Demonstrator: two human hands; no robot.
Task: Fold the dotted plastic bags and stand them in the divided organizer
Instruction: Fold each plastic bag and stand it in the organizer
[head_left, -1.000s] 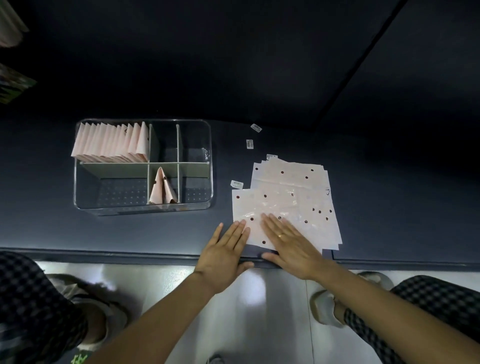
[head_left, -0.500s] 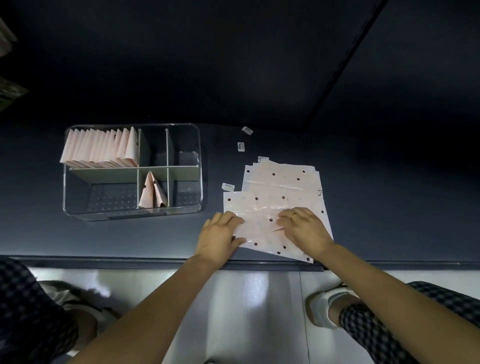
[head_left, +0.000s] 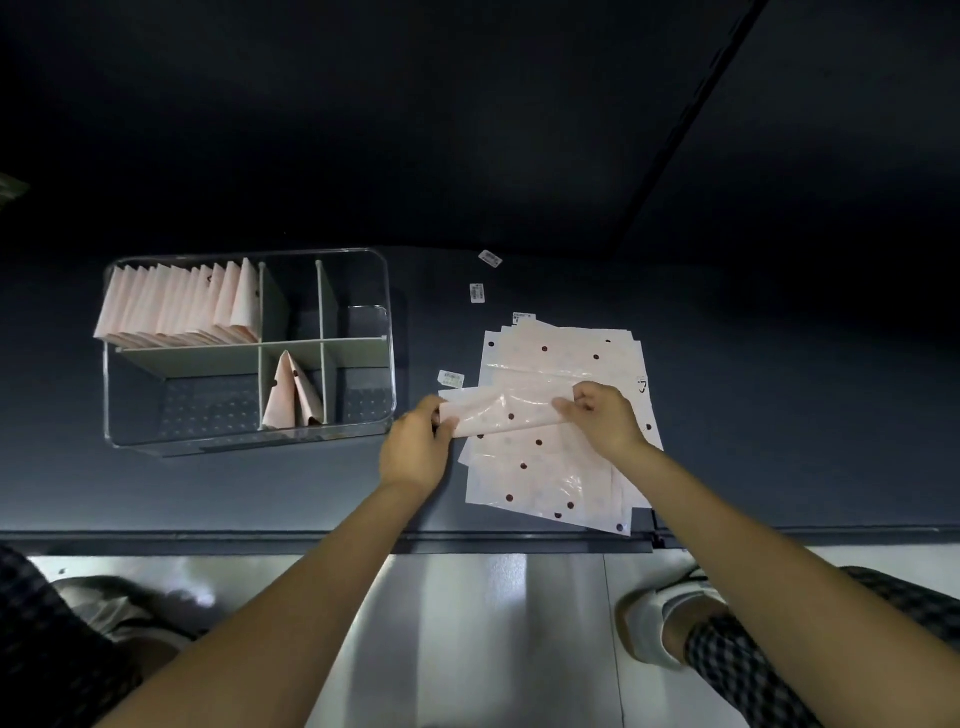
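- At the centre right of the frame, on the dark table (head_left: 779, 364), the top bag (head_left: 498, 413) is lying half-folded over the stack of dotted bags (head_left: 550, 467).
- The left hand (head_left: 415, 452) is pinching the fold's left end; the right hand (head_left: 602, 415) is pinching its right end, so each grip is pressed together on film.
- The plastic is looking thin, glossy and limp; it is likely slippery and springy, so creases may be needing firm pressing.
- Taking hold at the corners and edges seems the safest way.
- At the upper left, the divided organizer (head_left: 387, 332) is holding a row of folded bags (head_left: 176, 306) in its back-left compartment and one more (head_left: 293, 395) in the front middle.
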